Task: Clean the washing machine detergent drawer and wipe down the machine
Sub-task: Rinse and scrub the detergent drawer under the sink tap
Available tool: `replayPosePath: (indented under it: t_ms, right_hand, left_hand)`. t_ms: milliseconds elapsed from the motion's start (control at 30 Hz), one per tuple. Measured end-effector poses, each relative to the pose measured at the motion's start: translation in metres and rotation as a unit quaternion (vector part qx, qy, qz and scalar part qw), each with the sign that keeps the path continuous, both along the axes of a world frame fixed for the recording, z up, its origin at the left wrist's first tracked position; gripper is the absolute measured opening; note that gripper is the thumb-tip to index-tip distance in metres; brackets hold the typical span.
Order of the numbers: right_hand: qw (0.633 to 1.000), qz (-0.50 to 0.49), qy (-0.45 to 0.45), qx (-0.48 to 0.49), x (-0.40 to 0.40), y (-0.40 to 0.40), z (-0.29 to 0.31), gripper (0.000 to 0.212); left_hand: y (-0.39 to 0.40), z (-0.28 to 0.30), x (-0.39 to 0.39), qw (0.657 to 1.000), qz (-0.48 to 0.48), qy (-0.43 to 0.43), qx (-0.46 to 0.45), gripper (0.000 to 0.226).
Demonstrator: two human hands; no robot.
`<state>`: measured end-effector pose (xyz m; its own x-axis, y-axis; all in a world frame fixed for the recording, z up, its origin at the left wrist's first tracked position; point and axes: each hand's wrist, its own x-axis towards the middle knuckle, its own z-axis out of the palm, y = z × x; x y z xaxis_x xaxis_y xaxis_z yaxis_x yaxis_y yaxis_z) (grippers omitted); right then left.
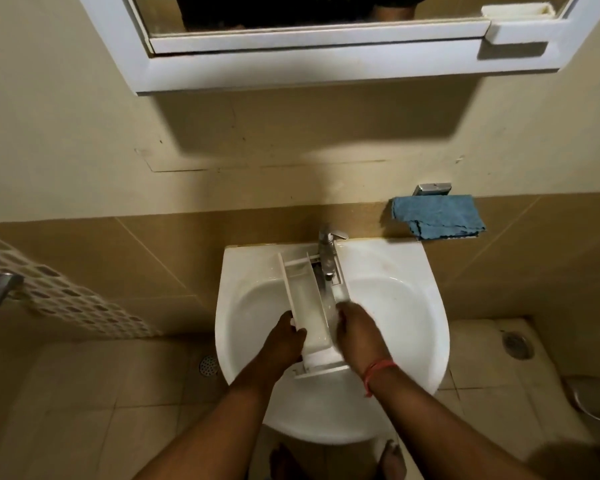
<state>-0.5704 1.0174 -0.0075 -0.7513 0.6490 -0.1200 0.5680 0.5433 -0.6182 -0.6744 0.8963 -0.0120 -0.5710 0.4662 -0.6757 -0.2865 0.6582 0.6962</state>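
White plastic detergent drawer (pixel 312 306) lies lengthwise over the white sink (pixel 406 306), its far end under the chrome tap (pixel 328 251). The left hand (pixel 284 339) grips its left side, the right hand (pixel 359 336) its right side. A blue cloth (pixel 437 216) hangs on the wall, well apart.
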Motion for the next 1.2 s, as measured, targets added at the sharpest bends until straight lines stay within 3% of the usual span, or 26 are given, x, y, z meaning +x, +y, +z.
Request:
replayPosePath:
  t_ms: [133,300,400,500,567,767,867,933,1033,1200]
  right_hand:
    - [0.993,0.081,-0.032,0.084,-0.014,-0.025,0.002,0.043]
    - [0.995,0.002,-0.051,-0.090,-0.057,-0.026,0.011,0.070]
    - [0.986,0.034,-0.080,-0.145,-0.047,-0.030,0.000,0.090]
    - [0.976,0.034,-0.147,-0.156,-0.023,-0.030,-0.009,0.080]
    - [0.978,0.032,-0.140,-0.151,-0.027,-0.026,-0.009,0.076]
    - [0.976,0.121,-0.102,-0.149,-0.053,-0.002,0.001,0.091]
    - [0.967,0.133,-0.171,-0.133,-0.028,0.002,0.005,0.060]
    - [0.978,0.098,-0.160,-0.086,-0.013,0.007,0.004,0.036]
    - [0.990,0.053,-0.119,-0.055,-0.012,0.010,0.007,0.032]
    - [0.994,0.089,-0.055,0.028,-0.049,0.012,0.019,0.042]
  left_hand:
    - [0.000,-0.003,-0.001,0.999,-0.027,0.029,0.013,0.064]
    - [0.001,-0.005,0.002,0.997,-0.029,0.064,0.032,0.061]
    - [-0.001,-0.006,0.001,0.997,-0.021,0.060,0.033,0.060]
    - [-0.003,-0.008,0.002,0.998,-0.010,0.055,0.031,0.062]
    - [-0.003,-0.007,0.004,0.998,-0.006,0.061,0.029,0.060]
    - [-0.003,-0.004,0.004,0.997,0.000,0.068,0.023,0.058]
    - [-0.003,-0.004,0.006,0.997,0.006,0.074,0.029,0.058]
    - [-0.002,-0.005,0.006,0.997,0.006,0.077,0.031,0.057]
    - [-0.001,-0.004,0.007,0.997,0.003,0.078,0.028,0.055]
    - [0.000,0.001,0.010,0.996,0.005,0.084,0.023,0.052]
